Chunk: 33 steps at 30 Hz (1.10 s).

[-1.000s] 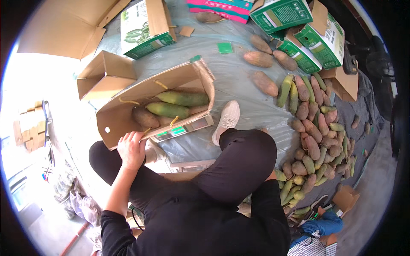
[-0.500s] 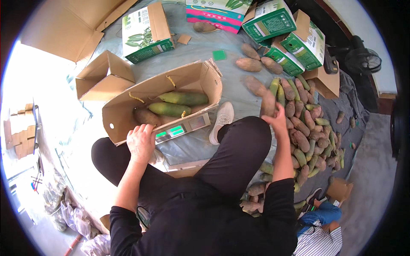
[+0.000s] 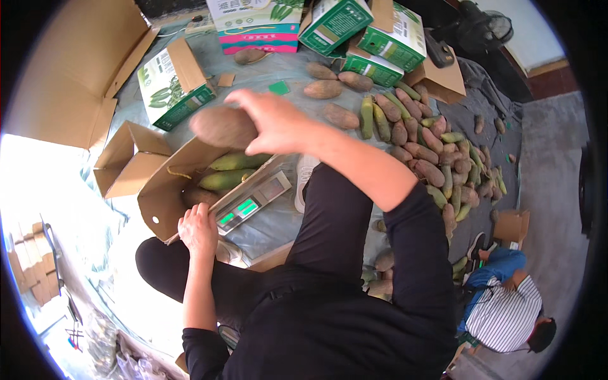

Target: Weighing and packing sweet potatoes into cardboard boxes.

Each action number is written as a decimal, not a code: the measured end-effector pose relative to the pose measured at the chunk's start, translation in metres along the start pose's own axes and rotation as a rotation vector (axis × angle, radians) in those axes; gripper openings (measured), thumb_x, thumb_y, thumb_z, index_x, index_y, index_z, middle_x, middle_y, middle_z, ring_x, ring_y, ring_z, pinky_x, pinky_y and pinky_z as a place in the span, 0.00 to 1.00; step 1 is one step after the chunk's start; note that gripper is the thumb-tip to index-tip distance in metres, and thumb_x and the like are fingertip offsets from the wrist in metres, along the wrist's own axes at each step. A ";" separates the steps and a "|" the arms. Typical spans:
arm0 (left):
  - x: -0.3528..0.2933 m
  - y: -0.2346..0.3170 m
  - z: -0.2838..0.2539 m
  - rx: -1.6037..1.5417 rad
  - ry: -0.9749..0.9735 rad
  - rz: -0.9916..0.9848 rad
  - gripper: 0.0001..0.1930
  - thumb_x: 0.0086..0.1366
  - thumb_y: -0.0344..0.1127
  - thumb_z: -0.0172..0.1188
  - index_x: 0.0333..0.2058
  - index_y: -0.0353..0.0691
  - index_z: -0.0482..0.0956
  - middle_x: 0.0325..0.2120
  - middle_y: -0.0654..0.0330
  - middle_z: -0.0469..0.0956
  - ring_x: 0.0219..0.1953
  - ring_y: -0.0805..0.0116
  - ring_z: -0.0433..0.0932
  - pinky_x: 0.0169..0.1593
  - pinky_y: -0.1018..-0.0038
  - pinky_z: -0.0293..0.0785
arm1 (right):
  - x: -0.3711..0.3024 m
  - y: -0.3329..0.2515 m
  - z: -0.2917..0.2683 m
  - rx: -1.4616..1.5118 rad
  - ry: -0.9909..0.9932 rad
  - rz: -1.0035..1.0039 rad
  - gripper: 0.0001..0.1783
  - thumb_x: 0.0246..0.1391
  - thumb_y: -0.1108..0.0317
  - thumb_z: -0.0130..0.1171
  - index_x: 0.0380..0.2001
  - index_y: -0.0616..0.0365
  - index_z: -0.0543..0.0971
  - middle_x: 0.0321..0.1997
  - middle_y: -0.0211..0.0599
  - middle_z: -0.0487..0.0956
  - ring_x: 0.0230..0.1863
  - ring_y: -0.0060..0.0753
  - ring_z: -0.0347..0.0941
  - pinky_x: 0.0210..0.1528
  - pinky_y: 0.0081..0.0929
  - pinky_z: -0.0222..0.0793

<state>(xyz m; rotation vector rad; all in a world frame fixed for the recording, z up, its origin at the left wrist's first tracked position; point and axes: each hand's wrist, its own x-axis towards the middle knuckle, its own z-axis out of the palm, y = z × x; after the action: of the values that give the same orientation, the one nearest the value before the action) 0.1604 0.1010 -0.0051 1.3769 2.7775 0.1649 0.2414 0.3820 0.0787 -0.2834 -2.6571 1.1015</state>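
Head view, left to right. Far left: large plain brown cardboard sheet (image 3: 69, 76), propped up and washed out by glare. Beside it, small empty brown cardboard carton (image 3: 130, 158) with flaps open, and behind that a green-and-white printed carton (image 3: 174, 85) lying on grey plastic ground sheet (image 3: 278, 221). Next, open brown cardboard box (image 3: 166, 199) tipped toward the knees, two long green fruits (image 3: 231, 171) lying inside, a brownish one under them. Left hand (image 3: 198, 231) resting on the near rim of that box, fingers curled over the edge, gripping cardboard only. Just right of the hand, flat grey weighing scale with green display (image 3: 253, 199), wedged beneath the box's front lip. Above the box, right hand (image 3: 275, 123) reaching across, fingers closed around one end of a reddish-brown oval tuber (image 3: 223, 126), held in the air over the box's open top, blurred by motion. Black-trousered legs (image 3: 329, 221) folded below, white shoe (image 3: 305, 180) showing beside the scale. Farther right, loose heap of brown and green oblong produce (image 3: 437, 164) spread on the sheet, several more green-and-white cartons (image 3: 380, 38) stacked behind it. Lower right corner: another person in a striped shirt (image 3: 506, 313), seated low, apart from the work.
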 end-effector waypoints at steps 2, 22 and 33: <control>-0.001 0.000 0.001 0.006 -0.007 -0.007 0.05 0.55 0.35 0.57 0.28 0.42 0.72 0.26 0.59 0.75 0.34 0.59 0.75 0.37 0.63 0.67 | 0.008 -0.019 0.013 -0.136 -0.155 0.069 0.43 0.28 0.70 0.70 0.53 0.52 0.65 0.45 0.47 0.76 0.48 0.52 0.71 0.49 0.42 0.67; 0.000 0.003 0.006 0.044 0.015 0.030 0.07 0.56 0.36 0.57 0.32 0.41 0.73 0.29 0.57 0.76 0.35 0.55 0.75 0.37 0.60 0.68 | -0.317 0.242 0.072 -0.016 0.200 1.028 0.23 0.43 0.59 0.63 0.43 0.58 0.77 0.38 0.44 0.79 0.42 0.43 0.75 0.44 0.35 0.71; -0.008 -0.007 0.012 0.052 0.016 -0.028 0.08 0.56 0.36 0.57 0.34 0.42 0.74 0.29 0.55 0.77 0.34 0.52 0.76 0.38 0.58 0.70 | -0.485 0.200 0.224 -0.010 -0.408 1.297 0.25 0.40 0.53 0.63 0.41 0.56 0.78 0.43 0.47 0.78 0.48 0.49 0.73 0.52 0.37 0.68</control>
<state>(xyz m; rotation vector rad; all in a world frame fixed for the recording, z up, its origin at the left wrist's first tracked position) 0.1604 0.0917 -0.0181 1.3523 2.8321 0.1045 0.6505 0.2404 -0.2921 -2.1731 -2.6635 1.5096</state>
